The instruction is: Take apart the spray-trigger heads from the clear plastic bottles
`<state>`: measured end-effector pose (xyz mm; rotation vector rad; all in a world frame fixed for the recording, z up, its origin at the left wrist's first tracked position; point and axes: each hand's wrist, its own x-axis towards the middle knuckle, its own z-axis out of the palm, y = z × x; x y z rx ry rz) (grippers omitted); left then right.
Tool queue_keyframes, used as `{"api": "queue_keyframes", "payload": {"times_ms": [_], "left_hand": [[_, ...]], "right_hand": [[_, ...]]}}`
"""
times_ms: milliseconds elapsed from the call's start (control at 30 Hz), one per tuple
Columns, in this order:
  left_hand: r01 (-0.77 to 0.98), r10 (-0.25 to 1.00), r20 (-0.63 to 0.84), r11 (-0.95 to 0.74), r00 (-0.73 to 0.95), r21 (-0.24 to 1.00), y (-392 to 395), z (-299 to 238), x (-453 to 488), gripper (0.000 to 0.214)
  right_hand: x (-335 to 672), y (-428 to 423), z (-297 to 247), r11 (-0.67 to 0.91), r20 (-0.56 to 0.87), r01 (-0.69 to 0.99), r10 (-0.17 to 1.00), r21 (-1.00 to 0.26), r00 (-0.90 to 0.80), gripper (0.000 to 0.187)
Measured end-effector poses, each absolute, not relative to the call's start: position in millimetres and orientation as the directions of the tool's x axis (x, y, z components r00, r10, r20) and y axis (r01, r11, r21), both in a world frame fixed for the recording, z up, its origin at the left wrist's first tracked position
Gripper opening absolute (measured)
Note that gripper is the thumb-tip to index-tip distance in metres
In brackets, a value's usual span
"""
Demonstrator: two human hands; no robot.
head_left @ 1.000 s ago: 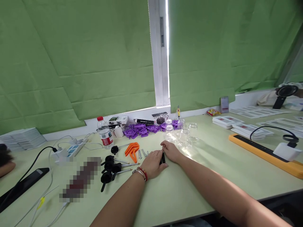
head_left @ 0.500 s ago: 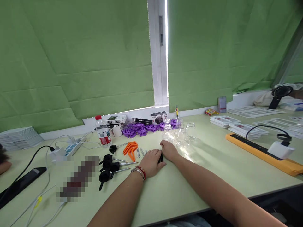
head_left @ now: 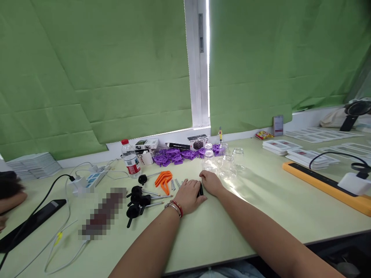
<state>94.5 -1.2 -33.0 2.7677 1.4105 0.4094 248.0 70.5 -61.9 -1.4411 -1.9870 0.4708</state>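
Pale green bench under windows covered with green sheeting; clock centred on the hands, 12 toward the window. Small black part at centre, between both hands, mostly covered. Left hand: grip looks clamped on it. Right hand: fingers curled by its far end, can't tell if they pinch.

Risks, my read:
- Hands mask the part, so a bad fit or slip could go unseen.
- Clear, see-through cup-shaped vessels at 1 o'clock, near right knuckles. Low contrast; a forward slip could tip one.
- Loose silver metal screws at 10, near left knuckles: leftward sweep scatters them.
- Black round-headed pieces with silver rods crowd 9; rod ends point at the red beaded bracelet, could snag.
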Motion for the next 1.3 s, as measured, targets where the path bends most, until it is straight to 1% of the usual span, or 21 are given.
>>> {"api": "queue_keyframes", "payload": {"times_ms": [100, 200, 267, 333, 400, 467, 500, 533, 567, 600, 633, 733, 867, 967, 1033, 1100, 1167, 1233, 1300], "left_hand": [[0.795, 0.797, 0.229, -0.593, 0.559, 0.123, -2, -35, 94, 0.044], [0.799, 0.793, 0.261, -0.591, 0.551, 0.108, -6, -35, 94, 0.055], [0.811, 0.791, 0.294, -0.579, 0.537, 0.077, -9, -31, 94, 0.063], [0.828, 0.787, 0.338, -0.559, 0.516, 0.036, -9, -21, 92, 0.064], [0.858, 0.791, 0.386, -0.514, 0.474, 0.001, -5, -6, 84, 0.061], [0.922, 0.836, 0.417, -0.387, 0.357, -0.012, 5, 13, 68, 0.054], [0.954, 0.875, 0.398, -0.300, 0.277, -0.004, 13, 22, 56, 0.049], [0.981, 0.924, 0.336, -0.195, 0.181, 0.010, 21, 30, 42, 0.044], [0.998, 0.964, 0.261, -0.054, 0.047, 0.022, 29, 36, 27, 0.041], [0.994, 0.975, 0.191, 0.109, -0.112, 0.022, 37, 40, 10, 0.039], [0.983, 0.970, 0.156, 0.184, -0.184, 0.017, 44, 42, -7, 0.040], [0.959, 0.957, 0.062, 0.282, -0.282, 0.006, 60, 34, -51, 0.037], [0.954, 0.951, -0.072, 0.300, -0.300, -0.009, 71, 12, -84, 0.036], [0.956, 0.951, -0.104, 0.292, -0.291, -0.009, 74, 1, -93, 0.036], [0.957, 0.953, -0.092, 0.290, -0.288, 0.001, 75, -2, -96, 0.033], [0.956, 0.955, -0.061, 0.292, -0.291, 0.017, 74, -1, -97, 0.030], [0.954, 0.954, -0.021, 0.299, -0.298, 0.036, 72, 1, -97, 0.029], [0.949, 0.950, 0.023, 0.310, -0.312, 0.054, 70, 4, -96, 0.030], [0.944, 0.942, 0.069, 0.323, -0.327, 0.071, 67, 8, -95, 0.030]], "right_hand": [[249, 72, -62, 0.358, 0.288, 0.700, 0.932, -0.618, -0.221, 0.027], [250, 73, -63, 0.373, 0.296, 0.693, 0.926, -0.617, -0.235, 0.026], [251, 74, -64, 0.383, 0.299, 0.686, 0.922, -0.619, -0.245, 0.025], [251, 75, -65, 0.389, 0.298, 0.682, 0.920, -0.619, -0.254, 0.025], [252, 75, -66, 0.391, 0.297, 0.681, 0.919, -0.619, -0.258, 0.026], [252, 74, -66, 0.383, 0.289, 0.680, 0.923, -0.625, -0.254, 0.027], [253, 74, -66, 0.376, 0.282, 0.679, 0.926, -0.630, -0.251, 0.028], [253, 73, -66, 0.369, 0.273, 0.679, 0.929, -0.635, -0.249, 0.029], [253, 72, -66, 0.363, 0.267, 0.679, 0.931, -0.638, -0.247, 0.029], [253, 71, -65, 0.361, 0.266, 0.679, 0.932, -0.639, -0.245, 0.029], [253, 71, -65, 0.361, 0.267, 0.679, 0.932, -0.640, -0.244, 0.030], [252, 69, -63, 0.360, 0.271, 0.680, 0.933, -0.638, -0.239, 0.030], [252, 69, -64, 0.364, 0.272, 0.686, 0.931, -0.630, -0.244, 0.029], [252, 66, -63, 0.369, 0.289, 0.679, 0.928, -0.635, -0.234, 0.029], [251, 62, -58, 0.381, 0.334, 0.686, 0.919, -0.620, -0.208, 0.029], [245, 57, -49, 0.420, 0.407, 0.702, 0.891, -0.576, -0.199, 0.028], [233, 51, -38, 0.488, 0.465, 0.705, 0.850, -0.515, -0.248, 0.026], [213, 45, -26, 0.557, 0.470, 0.693, 0.813, -0.458, -0.343, 0.021], [189, 41, -16, 0.579, 0.412, 0.703, 0.807, -0.414, -0.422, 0.020]]}}
